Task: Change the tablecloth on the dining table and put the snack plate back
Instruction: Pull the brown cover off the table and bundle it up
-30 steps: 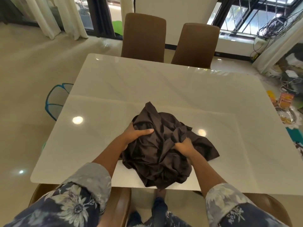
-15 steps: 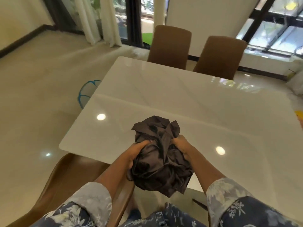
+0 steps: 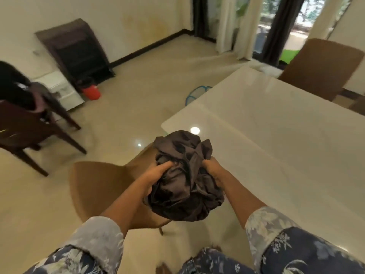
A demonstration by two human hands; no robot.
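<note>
Daylit, motion-blurred (glare on tabletop [image 3: 194, 130]).

A tan chair [image 3: 102, 186] is standing directly beneath the dark bundled cloth [image 3: 185, 180] that the left hand [image 3: 156, 177] and right hand [image 3: 214, 171] are gripping, with the dining table [image 3: 276, 145] pressing in from the right at its near-left corner. Open floor [image 3: 128, 107] is stretching to the left and far, where a dark wooden chair [image 3: 29, 131], a red container [image 3: 90, 91] and a dark cabinet [image 3: 77, 52] are lining the wall. A blue hoop [image 3: 195, 93] is showing beside the table's left edge.
</note>
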